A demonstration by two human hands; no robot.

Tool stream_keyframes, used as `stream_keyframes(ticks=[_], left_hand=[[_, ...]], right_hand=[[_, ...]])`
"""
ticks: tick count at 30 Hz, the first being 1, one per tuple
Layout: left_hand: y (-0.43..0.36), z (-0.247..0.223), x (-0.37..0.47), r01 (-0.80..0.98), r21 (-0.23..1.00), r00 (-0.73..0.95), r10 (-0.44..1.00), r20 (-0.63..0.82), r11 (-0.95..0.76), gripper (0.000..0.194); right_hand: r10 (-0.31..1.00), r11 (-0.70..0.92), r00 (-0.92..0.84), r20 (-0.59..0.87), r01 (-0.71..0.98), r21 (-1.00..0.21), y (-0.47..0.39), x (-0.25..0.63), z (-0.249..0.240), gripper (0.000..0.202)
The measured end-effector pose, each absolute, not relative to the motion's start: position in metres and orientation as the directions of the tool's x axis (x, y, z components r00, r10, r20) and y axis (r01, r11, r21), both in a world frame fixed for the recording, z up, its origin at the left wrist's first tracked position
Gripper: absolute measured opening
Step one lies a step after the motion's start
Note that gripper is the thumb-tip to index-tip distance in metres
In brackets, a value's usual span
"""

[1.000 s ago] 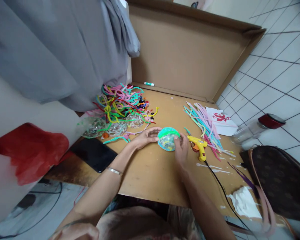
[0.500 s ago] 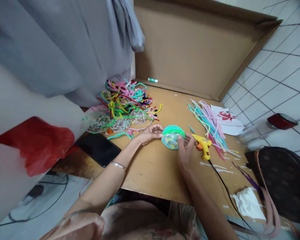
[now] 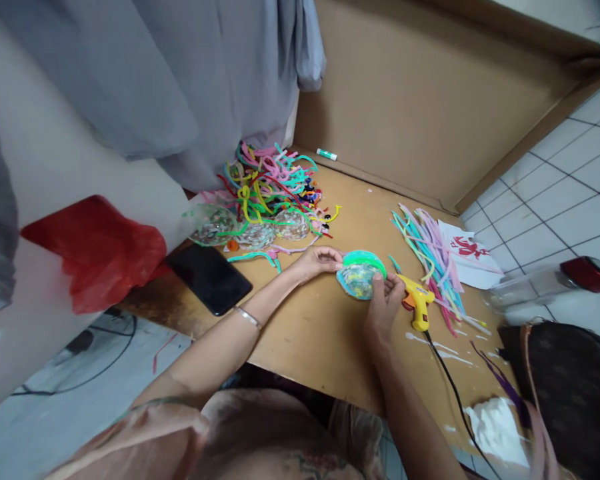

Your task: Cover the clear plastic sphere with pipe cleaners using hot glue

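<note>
A round, clear plastic piece [image 3: 357,283], edged in blue and with green fuzzy pipe cleaner across its top, is held up over the table between both hands. My left hand [image 3: 320,262] pinches its left edge with the fingers closed. At the lower right edge, my right hand [image 3: 384,299] grips it with the thumb in front. A yellow hot glue gun [image 3: 421,308] lies just right of my right hand, its black cord running towards me. Behind the gun is a bundle of loose pastel pipe cleaners [image 3: 433,247].
Left on the table [image 3: 310,340] are a tangled pile of colourful pipe cleaners [image 3: 270,177], clear round pieces [image 3: 257,235] and a black phone [image 3: 210,280]. A glue stick [image 3: 327,155] lies near the cardboard [image 3: 405,100]. To the right are a bottle [image 3: 530,287], a brown bag [image 3: 570,387] and tissue [image 3: 497,427].
The whole view has swung, so the table and hands appear further right. Both hands keep their hold on the round plastic piece, with little change in their grip.
</note>
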State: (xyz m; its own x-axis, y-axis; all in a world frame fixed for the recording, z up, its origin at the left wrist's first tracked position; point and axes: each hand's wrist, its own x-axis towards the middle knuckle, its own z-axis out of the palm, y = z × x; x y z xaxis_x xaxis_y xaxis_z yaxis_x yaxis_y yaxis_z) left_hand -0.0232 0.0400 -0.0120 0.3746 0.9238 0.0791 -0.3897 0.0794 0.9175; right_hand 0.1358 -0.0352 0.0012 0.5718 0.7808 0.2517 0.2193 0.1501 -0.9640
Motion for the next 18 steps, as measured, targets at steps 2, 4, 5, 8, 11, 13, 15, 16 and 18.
stream_keyframes(ticks=[2, 4, 5, 8, 11, 13, 15, 16, 18], left_hand=[[0.0394, -0.0118, -0.023, -0.378, 0.923, 0.362, 0.929, 0.08, 0.068, 0.04], [0.0388, -0.0119, -0.0228, -0.362, 0.931, 0.346, 0.935, 0.079, 0.056, 0.04], [0.0385, -0.012, -0.0227, -0.354, 0.934, 0.336, 0.939, 0.08, 0.047, 0.039], [0.0375, -0.0123, -0.0226, -0.335, 0.942, 0.302, 0.949, 0.091, 0.016, 0.038], [0.0364, -0.0123, -0.0226, -0.316, 0.949, 0.28, 0.955, 0.097, -0.004, 0.036], [0.0356, -0.0122, -0.0226, -0.297, 0.955, 0.273, 0.957, 0.096, -0.011, 0.035], [0.0346, -0.0122, -0.0224, -0.28, 0.96, 0.265, 0.959, 0.098, -0.021, 0.035], [0.0341, -0.0123, -0.0222, -0.273, 0.962, 0.26, 0.96, 0.1, -0.026, 0.035], [0.0331, -0.0127, -0.0217, -0.262, 0.965, 0.251, 0.963, 0.099, -0.031, 0.035]], right_hand=[[0.783, 0.154, 0.565, 0.259, 0.228, -0.961, -0.0357, 0.1358, 0.001, 0.041], [0.784, 0.156, 0.559, 0.269, 0.242, -0.958, -0.0359, 0.1358, 0.001, 0.04], [0.783, 0.156, 0.559, 0.271, 0.246, -0.957, -0.0358, 0.1359, 0.0008, 0.04], [0.779, 0.154, 0.565, 0.272, 0.248, -0.956, -0.035, 0.1362, 0.0003, 0.04], [0.776, 0.165, 0.567, 0.276, 0.239, -0.957, -0.0346, 0.1358, 0.0005, 0.04], [0.776, 0.172, 0.566, 0.279, 0.236, -0.956, -0.035, 0.135, 0.0015, 0.04], [0.775, 0.17, 0.565, 0.282, 0.243, -0.955, -0.0357, 0.1342, 0.0026, 0.041], [0.775, 0.166, 0.565, 0.282, 0.249, -0.954, -0.036, 0.1339, 0.003, 0.041], [0.77, 0.155, 0.574, 0.281, 0.258, -0.954, -0.0361, 0.1337, 0.0031, 0.042]])
